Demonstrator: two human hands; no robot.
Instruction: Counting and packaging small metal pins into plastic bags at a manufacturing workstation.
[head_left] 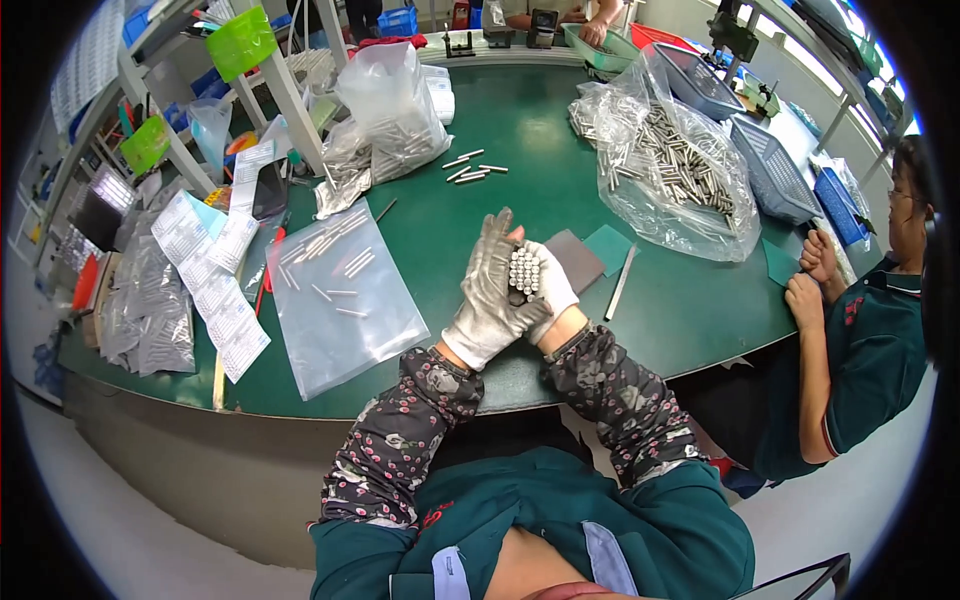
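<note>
A bundle of short silver metal pins (525,272) stands between my two gloved hands, their round ends facing up. My left hand (490,290), in a grey-stained white glove, lies along the bundle's left side with long straight fingers and its thumb below the pins. From the right, my right hand (555,285) closes round the same bundle; its fingers are partly hidden. Just right of my hands lie a brown-grey pad (572,262), a green sheet (609,247) and a thin metal strip (621,284).
Left of my hands, loose pins lie on a flat clear plastic bag (345,335). Farther off are several loose pins (470,172), a filled plastic bag (395,120) and a large open bag of pins (680,165). Paper slips (205,280) lie left. A co-worker (850,330) sits right beside blue baskets (770,170).
</note>
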